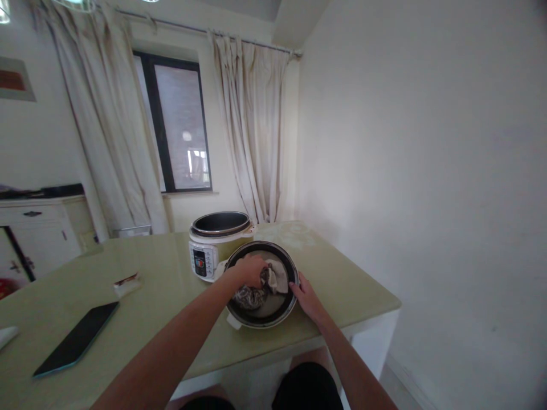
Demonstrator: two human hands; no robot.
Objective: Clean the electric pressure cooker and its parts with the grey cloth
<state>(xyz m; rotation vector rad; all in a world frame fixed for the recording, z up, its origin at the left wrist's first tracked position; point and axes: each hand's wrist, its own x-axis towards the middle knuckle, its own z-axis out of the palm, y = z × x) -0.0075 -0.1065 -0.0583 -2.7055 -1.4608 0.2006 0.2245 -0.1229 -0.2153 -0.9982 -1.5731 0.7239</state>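
A round cooker lid (280, 257) lies upside down on the green table (171, 285), just in front of a white electric pressure cooker (217, 242) with its pot open. My left hand (250, 272) is closed on a crumpled grey and white cloth (260, 289) inside the lid. My right hand (308, 300) rests on the lid's right rim with its fingers curled over the edge.
A dark phone (77, 340) lies flat at the table's left front. A small wrapped packet (127, 283) sits further back. A white object (7, 335) pokes in at the far left. A white cabinet (38, 236), curtains and a window stand behind; a wall runs along the right.
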